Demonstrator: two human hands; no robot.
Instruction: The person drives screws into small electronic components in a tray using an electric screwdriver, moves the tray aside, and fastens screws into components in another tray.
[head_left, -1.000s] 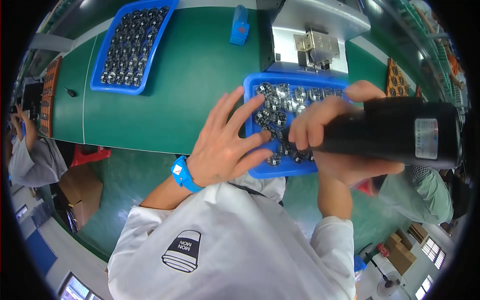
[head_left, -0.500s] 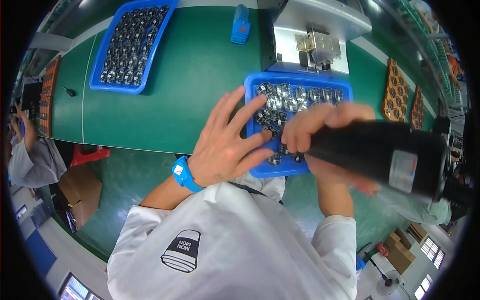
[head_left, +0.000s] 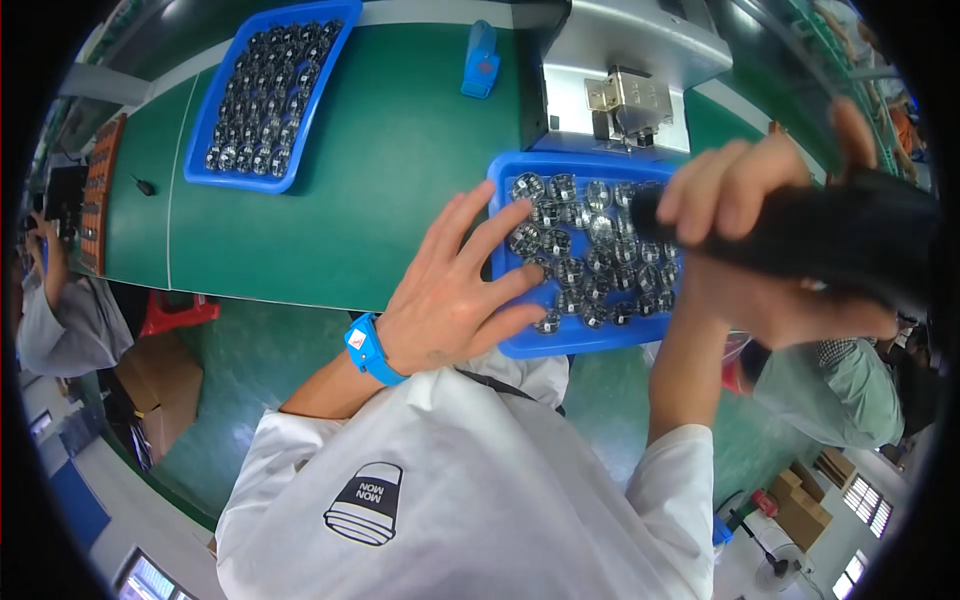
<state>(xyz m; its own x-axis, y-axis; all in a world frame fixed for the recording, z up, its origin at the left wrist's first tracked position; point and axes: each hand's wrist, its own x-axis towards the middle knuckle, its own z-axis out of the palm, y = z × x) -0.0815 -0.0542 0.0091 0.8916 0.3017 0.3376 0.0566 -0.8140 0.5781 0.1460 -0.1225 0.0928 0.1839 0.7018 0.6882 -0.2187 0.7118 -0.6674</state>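
My right hand (head_left: 745, 225) is wrapped around a black electric screwdriver (head_left: 830, 235), blurred by motion, with its nose pointing left over the blue tray (head_left: 508, 345). Several small round parts (head_left: 570, 270), clear with dark insides, fill that tray in rows. My left hand (head_left: 450, 275) lies with fingers spread across the tray's left rim, its fingertips at the leftmost parts; whether they press on one I cannot tell. A blue wrist strap (head_left: 370, 348) circles my left wrist. The screwdriver and right hand hide the tray's right side.
A second blue tray (head_left: 190, 165) of similar parts lies at the upper left of the green table (head_left: 390, 120). A metal fixture (head_left: 635, 100) stands behind the near tray. A blue clip-like object (head_left: 481, 65) lies at the back. Another person's sleeve (head_left: 70, 325) shows at far left.
My right hand and the screwdriver have moved right and slightly up, uncovering more parts in the tray. My left hand stays almost in place.
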